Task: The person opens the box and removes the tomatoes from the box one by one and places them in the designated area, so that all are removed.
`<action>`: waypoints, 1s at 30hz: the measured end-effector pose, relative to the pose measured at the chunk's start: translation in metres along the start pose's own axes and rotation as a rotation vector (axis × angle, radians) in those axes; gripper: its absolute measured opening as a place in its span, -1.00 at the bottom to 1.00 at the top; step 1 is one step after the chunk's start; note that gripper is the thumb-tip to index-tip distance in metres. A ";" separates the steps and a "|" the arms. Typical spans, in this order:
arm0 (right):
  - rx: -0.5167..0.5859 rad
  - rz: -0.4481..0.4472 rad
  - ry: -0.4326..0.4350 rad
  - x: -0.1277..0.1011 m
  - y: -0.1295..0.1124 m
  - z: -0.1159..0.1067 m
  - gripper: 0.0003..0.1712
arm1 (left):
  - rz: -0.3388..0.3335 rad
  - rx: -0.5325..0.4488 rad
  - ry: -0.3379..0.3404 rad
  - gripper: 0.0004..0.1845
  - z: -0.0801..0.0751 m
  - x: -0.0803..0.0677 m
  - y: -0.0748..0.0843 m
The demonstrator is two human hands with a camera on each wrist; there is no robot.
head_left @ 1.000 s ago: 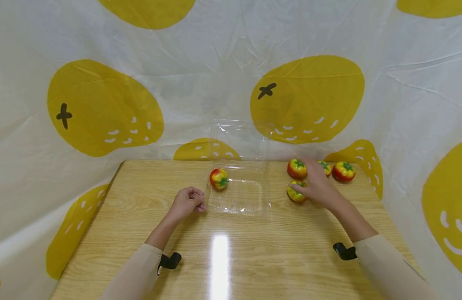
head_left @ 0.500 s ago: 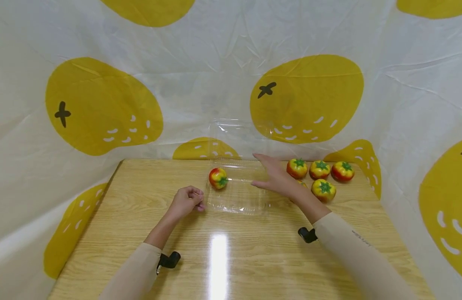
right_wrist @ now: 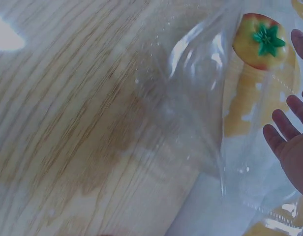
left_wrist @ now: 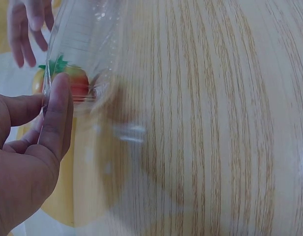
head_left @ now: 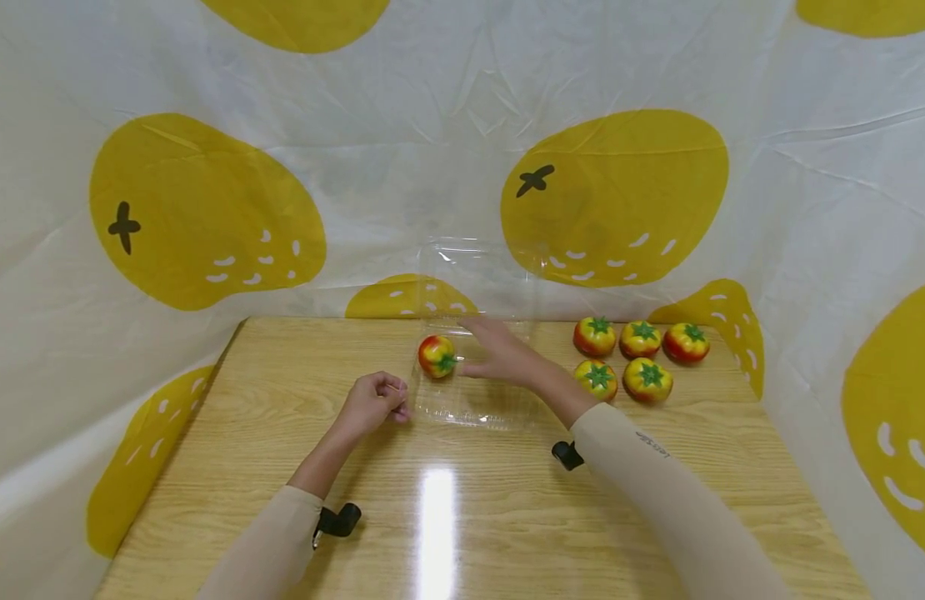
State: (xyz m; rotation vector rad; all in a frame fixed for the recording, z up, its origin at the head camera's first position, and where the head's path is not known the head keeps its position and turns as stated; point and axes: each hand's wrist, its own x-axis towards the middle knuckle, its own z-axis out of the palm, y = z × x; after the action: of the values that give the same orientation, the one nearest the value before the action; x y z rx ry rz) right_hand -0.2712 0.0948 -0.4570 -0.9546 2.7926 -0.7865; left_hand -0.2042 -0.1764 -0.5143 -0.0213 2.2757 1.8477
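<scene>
A clear plastic clamshell container [head_left: 500, 412] stands on the wooden table [head_left: 447, 517] with its lid [head_left: 481, 279] raised at the back. One red-yellow tomato [head_left: 437, 356] lies in the tray's far left corner. My left hand [head_left: 393, 402] pinches the tray's left rim; in the left wrist view its fingers [left_wrist: 57, 115] press that rim, with the tomato [left_wrist: 75, 83] behind the plastic. My right hand [head_left: 477, 348] hovers open over the tray, fingers straight, just right of the tomato and holding nothing. The right wrist view shows the tomato [right_wrist: 259, 33] and spread fingertips [right_wrist: 284, 132].
Several more tomatoes [head_left: 642, 338] lie in two rows on the table to the right of the container. A white cloth with yellow fruit prints [head_left: 207, 217] walls in the back and both sides of the table. Bare wood lies in front of the container.
My right hand has left the group of tomatoes on the right and swept left over the tray, toward the tomato inside. My left hand has stayed on the rim.
</scene>
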 end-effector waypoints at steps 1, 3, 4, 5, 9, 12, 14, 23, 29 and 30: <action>-0.003 0.004 -0.009 0.003 -0.001 0.002 0.02 | 0.001 0.002 0.000 -0.87 0.000 0.000 0.000; -0.019 0.011 -0.022 0.009 -0.004 0.006 0.02 | 0.004 0.005 -0.004 -0.87 0.000 0.000 0.000; -0.027 0.017 -0.029 0.011 -0.005 0.008 0.03 | 0.004 0.005 -0.003 -0.87 0.000 0.000 0.000; -0.034 0.024 -0.037 0.014 -0.006 0.010 0.03 | 0.004 0.004 -0.004 -0.87 0.000 0.000 0.000; -0.047 0.059 -0.057 0.024 -0.011 0.018 0.03 | 0.004 -0.004 -0.008 -0.84 0.000 0.000 0.001; -0.049 0.081 -0.056 0.030 -0.013 0.024 0.01 | 0.001 -0.005 -0.019 -0.83 0.000 -0.002 0.005; -0.060 0.085 -0.048 0.033 -0.014 0.029 -0.01 | -0.005 -0.002 -0.024 -0.83 0.001 -0.002 0.006; -0.073 0.092 -0.034 0.037 -0.024 0.040 -0.07 | -0.007 -0.007 -0.023 -0.83 0.001 -0.002 0.005; -0.003 0.066 -0.041 0.039 -0.026 0.050 -0.11 | -0.010 -0.008 -0.026 -0.80 -0.001 -0.002 0.005; 0.004 0.061 -0.051 0.039 -0.026 0.052 -0.11 | -0.008 -0.007 -0.029 -0.80 -0.001 -0.002 0.004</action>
State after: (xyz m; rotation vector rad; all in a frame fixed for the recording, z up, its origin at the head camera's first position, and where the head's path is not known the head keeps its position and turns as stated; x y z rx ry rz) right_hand -0.2753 0.0310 -0.4861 -0.8711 2.7614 -0.7478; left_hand -0.2031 -0.1766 -0.5095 -0.0040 2.2467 1.8396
